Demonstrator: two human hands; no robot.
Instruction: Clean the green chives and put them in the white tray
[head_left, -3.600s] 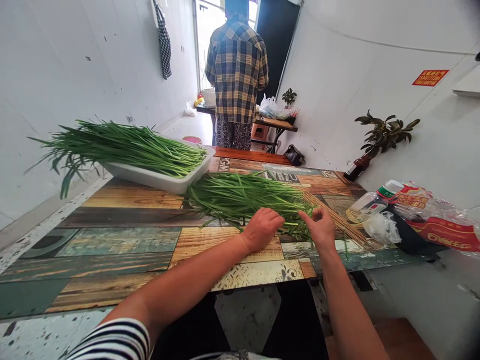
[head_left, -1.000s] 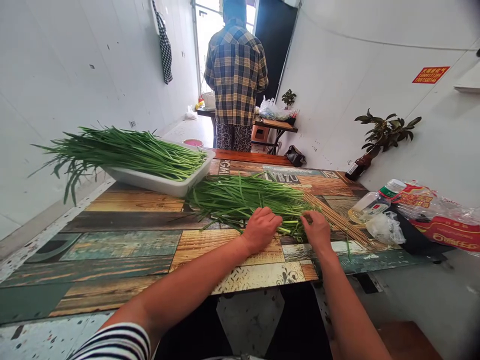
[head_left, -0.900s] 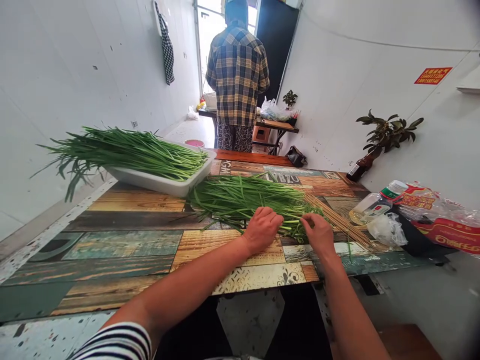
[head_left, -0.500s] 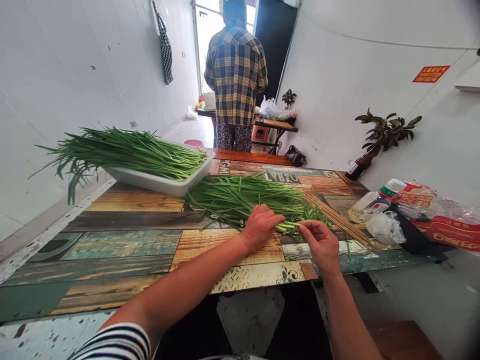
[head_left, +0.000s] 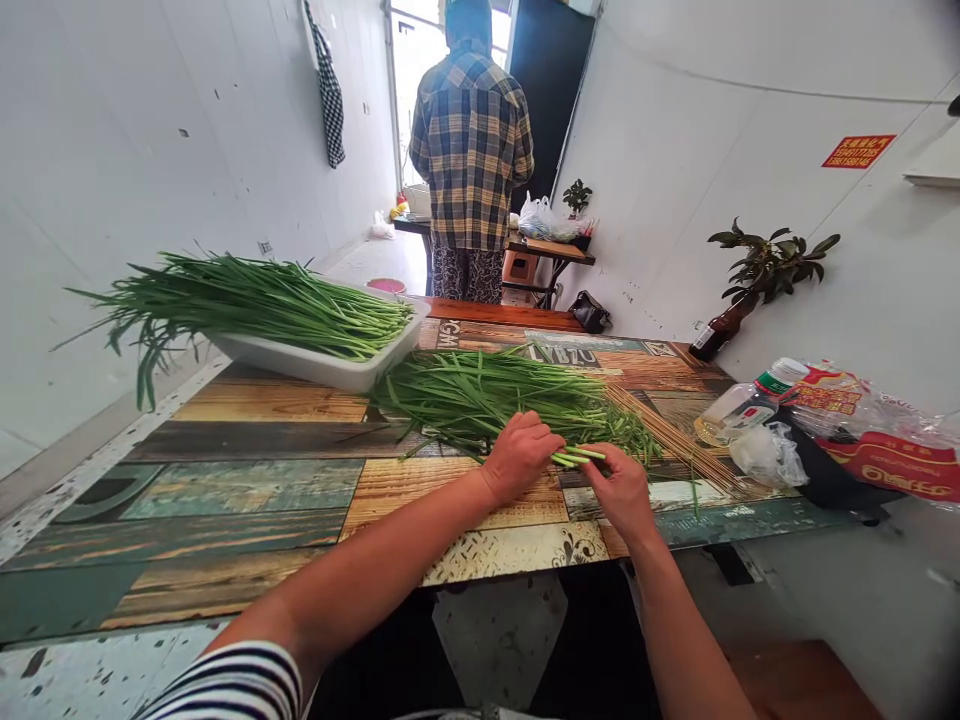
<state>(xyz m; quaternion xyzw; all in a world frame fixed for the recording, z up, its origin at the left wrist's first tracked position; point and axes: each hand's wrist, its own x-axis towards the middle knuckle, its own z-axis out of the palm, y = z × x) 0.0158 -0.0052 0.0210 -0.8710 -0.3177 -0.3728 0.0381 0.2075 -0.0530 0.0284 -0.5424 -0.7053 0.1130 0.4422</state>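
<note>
A few garlic chive stalks (head_left: 577,456) stick out to the right from my left hand (head_left: 523,452), which is closed around them. My right hand (head_left: 621,490) pinches at the pale ends of these stalks with thumb and fingers. Just behind both hands lies a loose pile of garlic chives (head_left: 480,385), leaves to the left and stems to the right. Short green trimmings (head_left: 637,432) are scattered at the stem side. To the right of them rests a bundle of thin wooden skewers (head_left: 682,440).
At the back left, a white tray (head_left: 322,372) holds more chives on the wood-patterned table (head_left: 255,500). On the right stand a plastic bottle (head_left: 750,400), a crumpled plastic bag (head_left: 772,455), red packaging (head_left: 892,460) and a brown bottle with a plant (head_left: 718,332). A person (head_left: 471,150) stands beyond, back turned.
My right hand has moved a little left along the stalks, closer to my left hand. My left hand stays nearly in place, holding the chives.
</note>
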